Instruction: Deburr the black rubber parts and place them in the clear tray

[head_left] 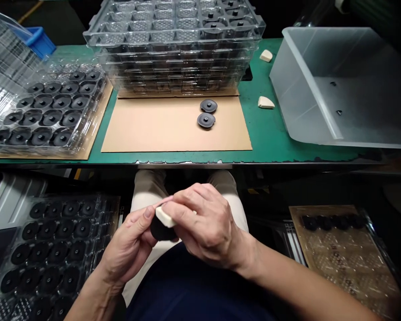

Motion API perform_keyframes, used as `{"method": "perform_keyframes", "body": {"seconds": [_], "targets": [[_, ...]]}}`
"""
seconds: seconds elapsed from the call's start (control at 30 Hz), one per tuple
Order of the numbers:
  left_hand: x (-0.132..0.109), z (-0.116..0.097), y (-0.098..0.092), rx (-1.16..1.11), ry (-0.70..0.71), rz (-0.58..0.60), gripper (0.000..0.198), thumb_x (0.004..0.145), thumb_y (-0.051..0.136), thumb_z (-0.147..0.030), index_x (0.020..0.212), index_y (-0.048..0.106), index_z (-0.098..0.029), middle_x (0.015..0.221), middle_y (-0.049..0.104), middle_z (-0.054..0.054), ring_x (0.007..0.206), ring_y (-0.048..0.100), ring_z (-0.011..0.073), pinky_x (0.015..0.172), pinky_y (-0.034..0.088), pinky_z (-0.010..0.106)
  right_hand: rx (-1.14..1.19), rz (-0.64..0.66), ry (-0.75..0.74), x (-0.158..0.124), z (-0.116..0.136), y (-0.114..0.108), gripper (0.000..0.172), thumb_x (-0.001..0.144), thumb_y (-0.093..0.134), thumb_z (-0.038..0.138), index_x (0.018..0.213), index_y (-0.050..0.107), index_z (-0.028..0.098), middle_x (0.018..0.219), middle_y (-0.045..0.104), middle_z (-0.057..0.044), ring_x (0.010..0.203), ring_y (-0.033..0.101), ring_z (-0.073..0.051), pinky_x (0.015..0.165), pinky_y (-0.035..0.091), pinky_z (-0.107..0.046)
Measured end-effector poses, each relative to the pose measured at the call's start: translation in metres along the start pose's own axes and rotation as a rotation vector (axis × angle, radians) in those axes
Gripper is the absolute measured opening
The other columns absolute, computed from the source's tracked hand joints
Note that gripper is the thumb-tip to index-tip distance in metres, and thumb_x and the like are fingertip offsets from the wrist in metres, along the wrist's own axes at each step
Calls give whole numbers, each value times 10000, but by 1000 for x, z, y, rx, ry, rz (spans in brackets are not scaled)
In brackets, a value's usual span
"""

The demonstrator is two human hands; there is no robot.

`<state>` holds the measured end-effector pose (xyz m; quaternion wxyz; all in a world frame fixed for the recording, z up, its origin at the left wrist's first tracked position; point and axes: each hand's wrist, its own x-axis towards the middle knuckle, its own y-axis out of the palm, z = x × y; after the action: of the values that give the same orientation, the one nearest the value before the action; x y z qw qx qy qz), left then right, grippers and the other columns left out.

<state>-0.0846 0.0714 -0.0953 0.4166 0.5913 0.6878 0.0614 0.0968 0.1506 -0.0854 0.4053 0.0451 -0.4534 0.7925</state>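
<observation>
Over my lap, my left hand [132, 238] is closed on a round black part [162, 232], gripping it by its left edge. My right hand [207, 220] pinches a cream-coloured block [165, 217], which looks like a piece of sponge or eraser, against the part's upper side. Its fingers hide much of both. Beyond the table edge, two black discs with a small central stub, a far one [209, 105] and a near one [206, 120], lie on a cardboard sheet [147, 129].
Stacked clear trays [173, 38] stand behind the cardboard. A filled tray [47, 107] is at the left, a translucent bin [300, 84] at the right. Two cream blocks [266, 102] lie beside the bin. Lower trays of black discs flank my legs, left [53, 249] and right [347, 254].
</observation>
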Motion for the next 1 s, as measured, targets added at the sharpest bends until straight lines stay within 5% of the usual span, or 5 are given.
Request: {"method": "perform_keyframes", "body": {"seconds": [0.2,0.53,0.67,0.87,1.0], "targets": [[0,3,11,13,320,-244,432,939,730,-328,1363,672,-269,1214,748,74,1105,705,203,946,574,255,378,-33,385,1,9,15,219,1010,507,236,797,487,192,745,488,5,661,453,-136,627,362,-302],[-3,0,-18,38,-172,77,323,1013,597,-359,985,801,-109,876,755,112,753,703,204,682,635,329,86,118,6,-5,-6,6,173,1010,532,218,1117,657,163,982,628,-67,867,516,-209,782,391,-386],[-3,8,-15,-148,-251,61,287,990,635,-394,1039,799,-164,987,776,103,787,735,221,661,654,350,113,157,-207,3,-9,3,192,1035,516,252,1139,670,201,1101,649,-57,991,542,-225,905,405,-420],[1,5,-7,-121,182,-184,429,922,749,-264,1344,676,-294,1309,712,66,1212,662,223,1019,557,312,261,34,369,0,-3,15,203,1016,535,241,820,545,192,756,510,6,694,467,-143,649,369,-309],[-1,0,-11,8,122,-166,462,897,780,-306,1347,685,-262,1227,741,80,1179,676,243,985,567,297,267,47,377,-7,-1,20,230,992,541,222,771,485,195,765,482,6,711,448,-147,678,362,-312]]}}
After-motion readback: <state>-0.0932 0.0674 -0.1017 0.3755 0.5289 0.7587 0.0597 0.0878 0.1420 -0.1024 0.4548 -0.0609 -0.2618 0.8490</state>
